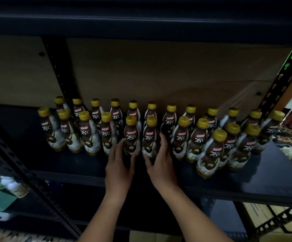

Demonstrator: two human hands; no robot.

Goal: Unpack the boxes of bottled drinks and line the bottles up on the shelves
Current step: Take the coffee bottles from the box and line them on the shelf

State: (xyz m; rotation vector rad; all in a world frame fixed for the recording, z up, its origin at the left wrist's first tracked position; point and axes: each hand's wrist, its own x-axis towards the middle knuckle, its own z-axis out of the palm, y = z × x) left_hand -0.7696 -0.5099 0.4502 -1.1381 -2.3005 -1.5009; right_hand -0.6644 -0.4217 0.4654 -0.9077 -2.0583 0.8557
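Left hand: fingers curled round the left bottle, holding its lower body.
Right hand: fingers wrapped on the right bottle — low grip, likely to slide it upright.
Where: both bottles stand mid front row on the dark shelf, touching neighbours.
Why: seemingly squaring the front row with the back row.
Make: waisted plastic, glossy brown sleeves, ridged yellow caps.
Behind: a matte board backing.

Bottle labels read "KOPIKO" on a red band, "78°C" in white below; repeated across the shelf rows.
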